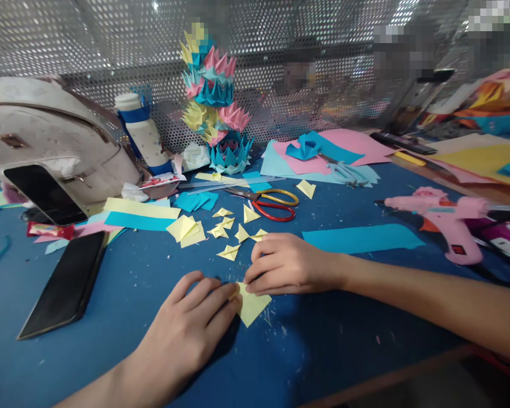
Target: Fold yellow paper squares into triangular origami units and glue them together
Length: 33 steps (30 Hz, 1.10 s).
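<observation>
A small yellow square of paper [253,306] lies on the blue table at the front centre. My left hand [202,317] pinches its left corner with fingers close together. At its upper edge my right hand [287,265] grips the same paper, fingers curled; the thumbs are mostly hidden. Just beyond the hands are several folded yellow paper triangles [228,253]. A small stack of yellow paper squares [187,231] sits to their left. Scissors [276,205] with one red and one yellow handle rest behind the triangles.
A pink glue gun [444,218] lies at right near a blue paper strip [361,238]. Two phones, one the dark phone [63,286], are at left, before a white backpack [46,136]. A bottle [142,133] and a tower of folded paper [216,102] stand by the perforated metal screen.
</observation>
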Tool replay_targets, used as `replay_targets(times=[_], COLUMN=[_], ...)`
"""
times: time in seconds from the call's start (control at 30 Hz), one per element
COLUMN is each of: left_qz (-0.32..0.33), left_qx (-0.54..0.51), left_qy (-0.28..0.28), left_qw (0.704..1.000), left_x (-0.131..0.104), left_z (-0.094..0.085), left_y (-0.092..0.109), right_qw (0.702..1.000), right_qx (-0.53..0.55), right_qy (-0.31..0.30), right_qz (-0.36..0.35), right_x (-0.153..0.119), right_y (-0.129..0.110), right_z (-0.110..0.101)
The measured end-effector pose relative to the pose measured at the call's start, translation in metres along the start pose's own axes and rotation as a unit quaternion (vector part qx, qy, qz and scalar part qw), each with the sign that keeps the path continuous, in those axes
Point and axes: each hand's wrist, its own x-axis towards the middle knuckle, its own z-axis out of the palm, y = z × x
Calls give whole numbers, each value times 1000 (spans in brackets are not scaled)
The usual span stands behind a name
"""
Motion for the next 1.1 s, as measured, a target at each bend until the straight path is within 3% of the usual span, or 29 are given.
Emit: replay_targets(times=[0.57, 0.87, 1.1], left_qz=[-3, -12, -19], left_qx=[26, -6, -17], left_qy=[-55, -72, -76], left_qw=[998, 997, 997], left_x=[6, 8, 7], left_z=[0, -1, -4], left_y=[3, 0, 0], right_qw=[1000, 995, 986], right_qx=[-1, -53, -49], right_qy=[-23, -40, -159], right_qz=[14, 74, 22], right_x=[1, 7, 13], right_y=[-1, -5, -16], right_z=[-1, 4, -30])
